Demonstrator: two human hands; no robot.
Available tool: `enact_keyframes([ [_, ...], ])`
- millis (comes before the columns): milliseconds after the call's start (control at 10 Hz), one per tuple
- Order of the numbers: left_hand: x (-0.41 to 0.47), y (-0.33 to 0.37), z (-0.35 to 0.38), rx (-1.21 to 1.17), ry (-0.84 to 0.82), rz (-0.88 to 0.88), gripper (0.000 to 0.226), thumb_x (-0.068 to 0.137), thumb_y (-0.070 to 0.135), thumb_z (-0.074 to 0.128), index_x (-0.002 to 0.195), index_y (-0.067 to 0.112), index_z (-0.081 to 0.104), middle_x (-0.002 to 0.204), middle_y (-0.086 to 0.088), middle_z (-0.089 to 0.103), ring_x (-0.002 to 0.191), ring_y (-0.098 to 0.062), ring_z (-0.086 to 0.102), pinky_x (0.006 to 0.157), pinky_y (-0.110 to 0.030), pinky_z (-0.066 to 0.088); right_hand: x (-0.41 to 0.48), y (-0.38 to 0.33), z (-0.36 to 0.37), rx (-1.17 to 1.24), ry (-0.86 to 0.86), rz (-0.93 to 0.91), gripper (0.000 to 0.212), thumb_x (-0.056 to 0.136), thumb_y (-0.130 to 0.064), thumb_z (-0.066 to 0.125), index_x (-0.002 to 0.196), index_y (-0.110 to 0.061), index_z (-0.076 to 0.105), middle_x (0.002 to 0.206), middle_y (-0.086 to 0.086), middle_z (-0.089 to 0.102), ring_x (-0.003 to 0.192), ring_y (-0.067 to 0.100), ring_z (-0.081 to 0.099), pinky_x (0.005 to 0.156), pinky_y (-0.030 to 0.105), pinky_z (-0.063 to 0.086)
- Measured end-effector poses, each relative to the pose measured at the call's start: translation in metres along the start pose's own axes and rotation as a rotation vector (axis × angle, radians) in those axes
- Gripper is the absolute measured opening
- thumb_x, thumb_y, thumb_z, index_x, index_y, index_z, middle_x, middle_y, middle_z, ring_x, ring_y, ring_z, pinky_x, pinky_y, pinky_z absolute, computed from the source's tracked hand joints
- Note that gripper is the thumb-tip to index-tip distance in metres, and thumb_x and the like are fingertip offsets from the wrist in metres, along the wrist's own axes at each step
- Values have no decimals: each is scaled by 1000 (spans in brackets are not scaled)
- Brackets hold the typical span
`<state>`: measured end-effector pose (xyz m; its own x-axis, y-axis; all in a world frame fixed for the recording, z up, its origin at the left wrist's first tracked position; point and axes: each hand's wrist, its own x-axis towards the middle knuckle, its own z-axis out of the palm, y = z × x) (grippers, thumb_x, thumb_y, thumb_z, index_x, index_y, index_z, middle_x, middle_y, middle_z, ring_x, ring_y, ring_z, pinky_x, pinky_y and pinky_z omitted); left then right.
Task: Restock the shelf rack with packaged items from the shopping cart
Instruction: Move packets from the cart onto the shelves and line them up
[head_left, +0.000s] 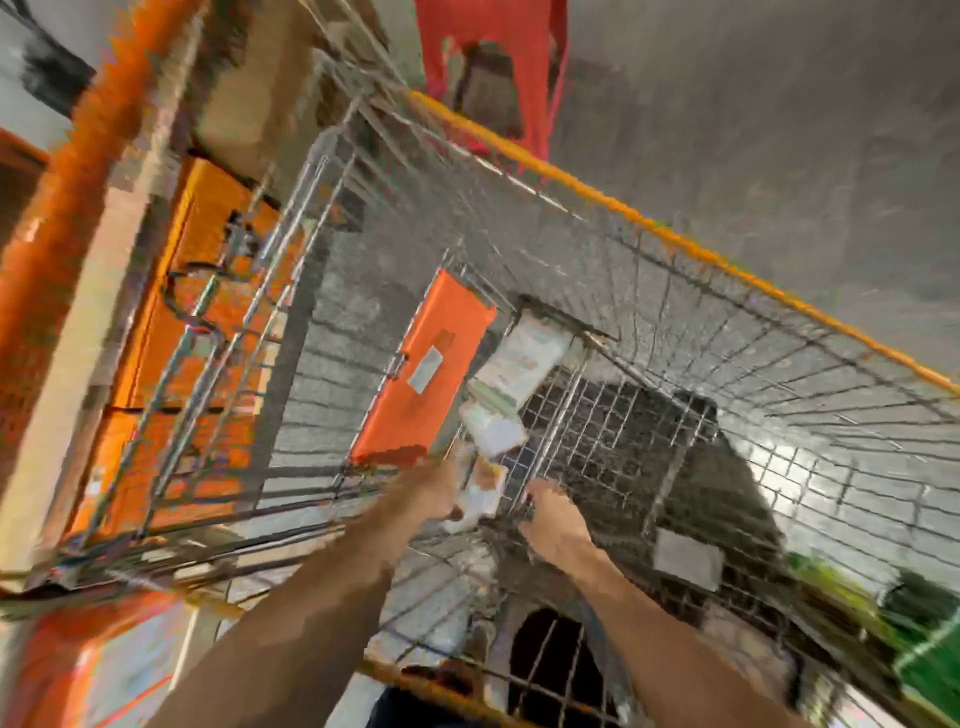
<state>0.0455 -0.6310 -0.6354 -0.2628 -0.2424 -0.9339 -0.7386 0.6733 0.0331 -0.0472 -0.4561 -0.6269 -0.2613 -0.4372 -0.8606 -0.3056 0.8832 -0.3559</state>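
- Just beyond the left hand (441, 488), deep in the shopping cart (727, 332): lowest white packet (480, 499), touching or nearly touching that hand. The picture is heavily smeared.
- Left hand, state: up against the lowest white packet. Motion blur hides the fingers, so I cannot tell whether it is a grip or a mere touch.
- Right hand (553, 519), state: back of hand showing, fingers bent down toward the wire floor just right of the packet. I cannot tell whether it holds wire, packet or nothing.
- Further stock, in a line leading away from the left hand: middle white packet (493, 428), then green-and-white packet (524, 358).
- Orange box (423, 374): beyond the left hand and to its left, lying against the cart's inside wall beside the packets.
- Shelf rack (78, 197): well apart, far left of the left hand, outside the cart.
- Step in hand, as judged: taking a packet out of the cart.
- Handling advice: wrap fingers round the packet's body, not a corner. Lift straight up until clear of the wire and the orange box. Let the right hand steady the cart or take the next packet, then swing left toward the rack.
- Risk: soft packaging may snag on the wire mesh or slip from a hasty grasp.
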Motion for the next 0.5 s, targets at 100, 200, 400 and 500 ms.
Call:
enact_keyframes([
  [100,-4,3,-5,40,-24,-19,61,83,35,73,133,10,50,136,-12,50,127,-30,47,90,-13,43,41,-9,14,-12,-57,4,59,95,-17,54,147,-12,28,146,14,37,131,31,42,105,40,40],
  [200,17,1,-1,13,-42,-11,71,81,45,72,135,8,45,139,-18,44,127,-33,46,101,-38,41,80,-17,35,47,-29,23,52,93,-16,55,141,-18,34,138,12,38,124,34,47,97,40,45],
  [400,40,-14,31,105,-132,-16,81,80,40,75,142,9,32,140,-17,44,123,-33,50,94,-39,45,116,-26,65,97,-52,72,71,91,-11,55,148,-27,16,142,12,28,130,34,40,98,42,44],
  [500,51,-12,38,148,-104,15,80,82,34,74,145,13,29,137,-19,46,120,-35,53,94,-42,47,128,-26,73,113,1,102,65,86,4,49,141,-25,27,134,13,32,126,36,41,94,42,46],
])
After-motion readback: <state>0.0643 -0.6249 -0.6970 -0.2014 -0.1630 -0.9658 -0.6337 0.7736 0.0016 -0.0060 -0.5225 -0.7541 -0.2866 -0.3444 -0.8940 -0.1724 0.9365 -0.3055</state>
